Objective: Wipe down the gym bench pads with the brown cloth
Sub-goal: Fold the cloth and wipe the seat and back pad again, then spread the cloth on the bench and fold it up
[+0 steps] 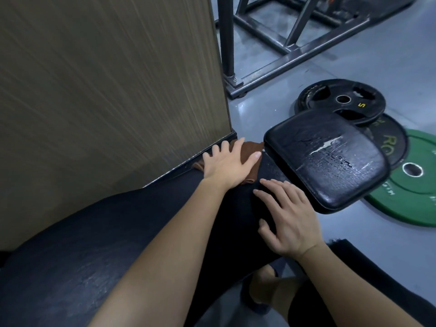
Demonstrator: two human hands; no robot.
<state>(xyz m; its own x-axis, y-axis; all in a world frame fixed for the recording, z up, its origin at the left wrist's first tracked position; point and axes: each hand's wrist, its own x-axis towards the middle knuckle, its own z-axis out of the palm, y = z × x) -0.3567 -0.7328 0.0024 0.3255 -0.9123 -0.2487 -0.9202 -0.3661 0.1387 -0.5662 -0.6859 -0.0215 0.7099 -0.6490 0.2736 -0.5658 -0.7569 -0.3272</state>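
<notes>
Long bench pad (99, 251) runs out of frame bottom-left, its near end partly hidden under both forearms. Seat pad (328, 159), just right of the hands, is cracked and peeling. Brown cloth (250, 149) mostly covered: left hand (226, 166) presses it flat, fingers spread, against the pad's far end. Right hand (287, 218) lies open, fingers splayed, on the pad, holding nothing.

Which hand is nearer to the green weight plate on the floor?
The right hand, flat on the long bench pad; the green weight plate lies just beyond to its right. The left hand presses the brown cloth farther away.
</notes>
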